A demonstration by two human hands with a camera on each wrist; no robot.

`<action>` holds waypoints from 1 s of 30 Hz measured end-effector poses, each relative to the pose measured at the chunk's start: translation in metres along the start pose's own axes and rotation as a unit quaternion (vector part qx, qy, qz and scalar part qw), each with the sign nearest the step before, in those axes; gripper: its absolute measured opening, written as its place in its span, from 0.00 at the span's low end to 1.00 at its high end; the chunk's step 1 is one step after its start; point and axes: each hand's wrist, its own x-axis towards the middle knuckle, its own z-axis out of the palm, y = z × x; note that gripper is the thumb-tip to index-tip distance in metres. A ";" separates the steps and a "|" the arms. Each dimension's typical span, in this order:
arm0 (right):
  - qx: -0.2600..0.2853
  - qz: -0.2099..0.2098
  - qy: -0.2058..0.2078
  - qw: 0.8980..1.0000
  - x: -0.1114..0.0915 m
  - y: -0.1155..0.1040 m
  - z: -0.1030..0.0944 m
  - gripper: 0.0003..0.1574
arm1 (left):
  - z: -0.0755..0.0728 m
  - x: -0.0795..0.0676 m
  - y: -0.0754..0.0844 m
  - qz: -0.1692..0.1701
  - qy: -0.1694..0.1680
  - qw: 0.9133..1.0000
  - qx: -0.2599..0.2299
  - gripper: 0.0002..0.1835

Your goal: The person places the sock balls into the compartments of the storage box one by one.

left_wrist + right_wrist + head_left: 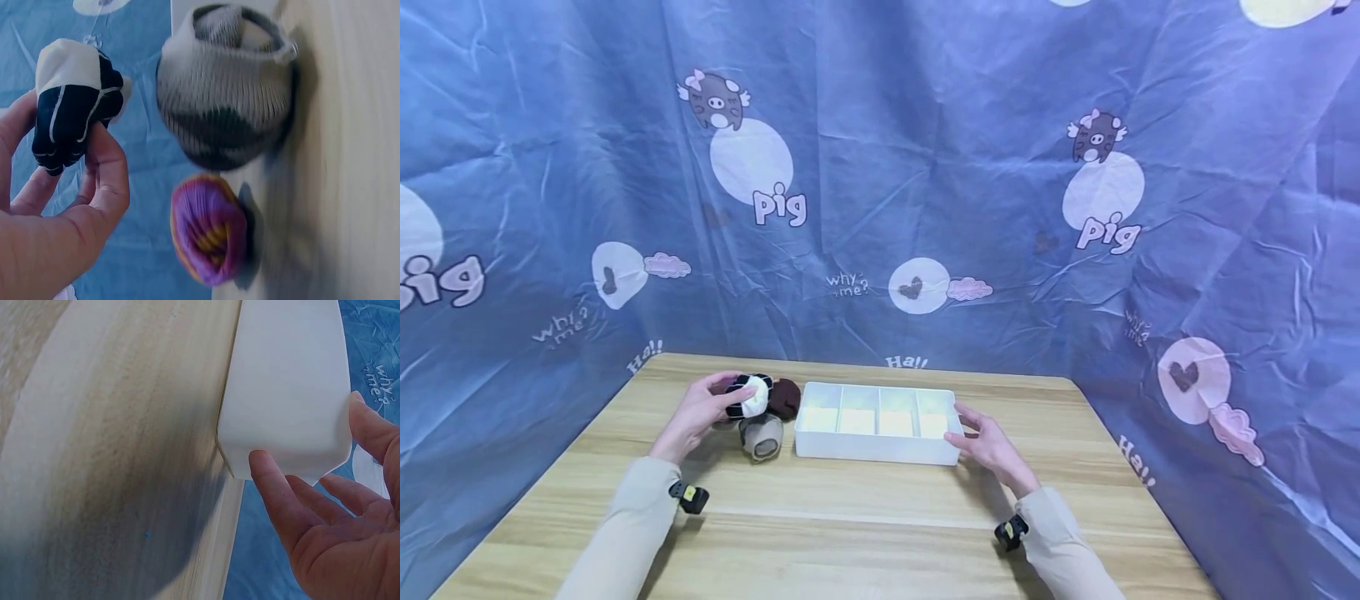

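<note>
My left hand (700, 410) holds a rolled black-and-white sock (69, 103) with thin white lines between thumb and fingers, raised above the table. Just below and beside it sits a grey rolled sock (762, 437) with a dark patch. A dark brown rolled sock (785, 398) lies behind that one, near the box. In the left wrist view a small purple-and-yellow rolled sock (209, 230) shows, hidden behind the hand from the head. My right hand (988, 446) grips the right end of a white divided box (876, 447), thumb at the rim and fingers against the end wall.
Several compartments run in a row along the box, with bare floors showing. The wooden table (820, 542) ends at a blue printed curtain (880, 167) behind and at the sides. Each wrist wears a small black camera (690, 497).
</note>
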 end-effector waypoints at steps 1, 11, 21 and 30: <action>-0.004 -0.003 -0.002 1.000 0.000 0.000 0.000 0.47 | 0.003 0.001 0.001 -0.001 0.003 1.000 0.010 0.36; -0.007 -0.009 -0.001 1.000 0.000 0.000 -0.001 0.47 | 0.040 0.015 0.014 0.027 0.024 0.999 0.027 0.33; -0.007 -0.003 0.000 1.000 -0.001 0.000 0.000 0.46 | 0.076 0.022 0.013 0.032 -0.002 0.999 -0.004 0.30; -0.003 0.000 -0.004 1.000 -0.002 0.000 0.000 0.46 | 0.095 0.024 0.009 0.057 -0.013 0.998 0.029 0.29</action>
